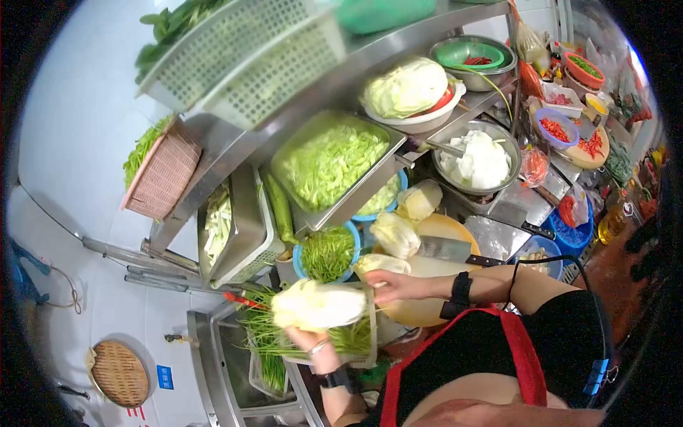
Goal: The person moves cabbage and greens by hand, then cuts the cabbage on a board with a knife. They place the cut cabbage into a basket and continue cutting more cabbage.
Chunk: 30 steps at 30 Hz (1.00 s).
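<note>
A pale napa cabbage (316,304) lies across my left hand (311,339), whose fingers cup it from below. It is held over a white basket (373,334) of long green chives or scallions. Close to the cabbage's white base end, my right hand (400,286) has its fingers curled; I cannot tell what is in them. Beyond that hand is a round yellowish cutting board (427,269), with a cleaver (447,249) lying flat on it. More napa cabbages (395,235) sit along the board's left side.
A blue-rimmed bowl of cut greens (327,252) and a steel pan of chopped cabbage (331,160) stand ahead. A steel bowl with white contents (478,162) is further right. Overhead runs a metal shelf (245,146) with baskets. A sink (238,356) is at lower left.
</note>
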Motion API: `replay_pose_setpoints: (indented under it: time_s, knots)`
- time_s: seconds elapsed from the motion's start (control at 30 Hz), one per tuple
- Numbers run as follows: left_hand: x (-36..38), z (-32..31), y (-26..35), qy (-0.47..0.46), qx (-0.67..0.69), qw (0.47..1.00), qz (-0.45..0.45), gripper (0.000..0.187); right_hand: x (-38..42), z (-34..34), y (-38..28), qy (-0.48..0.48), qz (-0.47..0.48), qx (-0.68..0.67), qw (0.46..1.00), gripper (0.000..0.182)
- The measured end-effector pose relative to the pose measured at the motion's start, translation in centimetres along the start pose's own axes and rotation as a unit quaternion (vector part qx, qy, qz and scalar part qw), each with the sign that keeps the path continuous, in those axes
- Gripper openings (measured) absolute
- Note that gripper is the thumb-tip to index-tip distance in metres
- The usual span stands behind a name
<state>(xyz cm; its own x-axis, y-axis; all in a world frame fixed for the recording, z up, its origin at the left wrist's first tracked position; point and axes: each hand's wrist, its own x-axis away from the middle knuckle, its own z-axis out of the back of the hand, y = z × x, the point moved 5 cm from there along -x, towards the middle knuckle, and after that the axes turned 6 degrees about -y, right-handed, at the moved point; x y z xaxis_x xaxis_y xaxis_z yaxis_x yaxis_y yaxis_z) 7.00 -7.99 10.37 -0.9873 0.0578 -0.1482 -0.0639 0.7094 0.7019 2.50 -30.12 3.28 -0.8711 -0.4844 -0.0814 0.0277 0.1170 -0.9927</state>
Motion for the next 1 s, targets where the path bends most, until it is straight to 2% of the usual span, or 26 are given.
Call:
replay_pose_setpoints:
  time_s: [0.03,0.07,0.13,0.17,0.2,0.27,0.3,0.33,0.37,0.4,0.47,0.5,0.53,0.57,0.6,0.63,0.67,0.7,0.73,0.8,0.83,0.87,0.93,0.97,1.0]
  knots:
    - [-0.3,-3.1,-1.9,-0.073,0.012,0.996,0.043,0.053,0.9,-0.2,-1.7,-0.015,-0.041,-0.12,0.992,0.074]
    - [0.1,-5.3,-3.7,-0.017,0.006,0.998,0.065,0.051,1.6,-0.1,-3.1,-0.015,-0.035,-0.118,0.992,0.074]
    - [0.0,-8.2,-7.3,-0.052,0.033,0.996,0.07,0.041,3.1,0.6,-5.0,-0.03,0.029,-0.354,0.934,0.069]
    - [-0.3,-7.9,-9.3,-0.064,0.035,0.992,0.101,0.039,3.8,2.2,-4.4,-0.044,0.024,-0.361,0.931,0.067]
    - [-0.3,-9.3,-10.4,-0.088,0.011,0.986,0.138,0.042,4.8,3.6,-4.0,0.0,0.046,-0.392,0.919,0.066]
    - [0.3,-9.6,-11.4,-0.125,-0.137,0.976,0.112,0.048,8.2,6.5,-3.3,0.07,0.007,-0.4,0.914,0.073]
    - [1.1,-10.7,-10.6,-0.088,-0.215,0.969,0.09,0.05,9.7,7.8,-2.5,0.098,0.015,-0.4,0.911,0.072]
    - [1.2,-10.2,-9.9,-0.114,-0.343,0.932,-0.008,0.054,11.1,8.7,-2.1,0.127,0.023,-0.401,0.907,0.071]
    - [1.4,-8.7,-9.4,-0.087,-0.384,0.919,-0.031,0.055,12.3,9.5,-2.2,0.134,0.061,-0.418,0.897,0.062]
    - [1.5,-7.4,-8.5,-0.06,-0.422,0.903,-0.055,0.056,13.1,10.1,-1.7,0.135,0.066,-0.415,0.897,0.062]
    - [2.0,-3.9,-5.8,0.137,-0.437,0.889,-0.017,0.059,15.2,12.4,0.2,0.3,0.068,-0.282,0.909,0.065]
    - [2.3,1.4,-5.5,0.226,-0.404,0.885,-0.049,0.061,15.8,13.3,1.1,0.356,0.044,-0.176,0.917,0.074]
    - [3.4,4.3,-5.1,0.339,-0.298,0.892,-0.013,0.062,15.7,13.5,2.5,0.358,0.045,-0.178,0.916,0.074]
    - [3.9,7.0,-4.6,0.405,-0.311,0.86,-0.014,0.062,16.1,13.9,3.3,0.415,-0.011,0.055,0.908,0.077]
    - [4.4,10.3,-4.4,0.469,-0.322,0.822,-0.015,0.062,16.5,13.8,3.4,0.445,-0.07,0.284,0.846,0.08]
    - [4.5,15.3,-4.7,0.469,-0.325,0.821,-0.012,0.062,16.2,12.9,3.3,0.407,-0.096,0.35,0.838,0.082]
    - [4.5,21.1,-5.6,0.46,-0.389,0.796,0.056,0.062,16.2,12.5,3.1,0.407,-0.099,0.348,0.839,0.082]
    - [4.4,23.9,-6.1,0.446,-0.448,0.765,0.122,0.064,15.8,12.0,2.9,0.375,-0.114,0.411,0.823,0.081]
    - [4.4,24.0,-6.2,0.444,-0.45,0.765,0.123,0.064,15.4,11.6,2.6,0.342,-0.129,0.473,0.802,0.08]
    - [5.3,23.9,-6.4,0.52,-0.576,0.588,0.227,0.073,15.4,11.9,2.6,0.345,-0.134,0.497,0.785,0.081]
    - [5.3,24.6,-6.6,0.483,-0.583,0.593,0.275,0.086,15.4,12.4,3.1,0.351,-0.111,0.474,0.8,0.083]
    - [5.4,24.6,-6.7,0.478,-0.585,0.595,0.276,0.086,15.5,12.7,3.3,0.355,-0.087,0.451,0.814,0.086]
    - [5.0,22.4,-7.2,0.358,-0.473,0.797,0.113,0.071,15.8,13.2,2.9,0.349,-0.073,0.443,0.823,0.088]
    - [5.0,22.4,-7.2,0.365,-0.469,0.796,0.115,0.071,15.7,13.0,2.8,0.33,-0.061,0.432,0.837,0.089]
    - [5.0,22.5,-7.4,0.376,-0.42,0.807,0.176,0.064,15.5,12.7,2.7,0.312,-0.06,0.434,0.843,0.089]
